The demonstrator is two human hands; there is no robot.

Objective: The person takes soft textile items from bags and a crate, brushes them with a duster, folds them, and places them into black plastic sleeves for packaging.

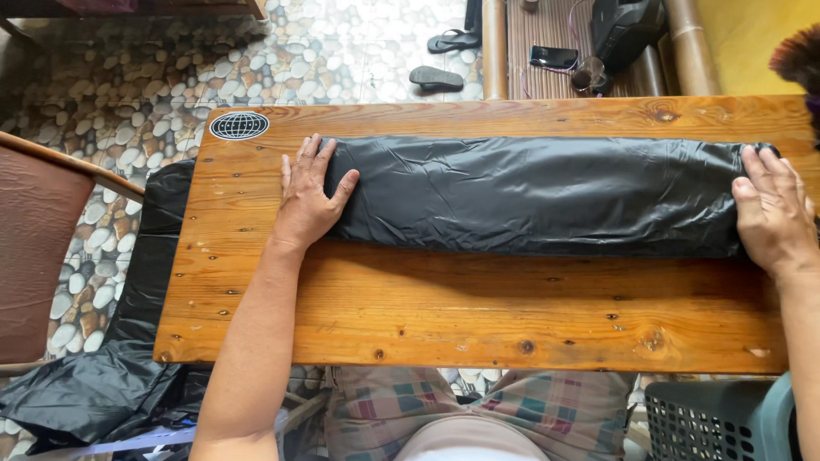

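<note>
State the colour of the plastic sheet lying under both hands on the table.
Black, slightly glossy; the plastic sheet shows best in the head view, on the wooden table.

Black plastic on orange-brown wood

The folded plastic sheet (538, 196) is glossy black; the table (478, 316) is orange-brown wood with dark knots and a black-and-white globe sticker (239, 125). The floor (128, 94) shows grey, white and tan pebbles. The shorts (547, 410) are plaid in pink, green and blue.
</note>
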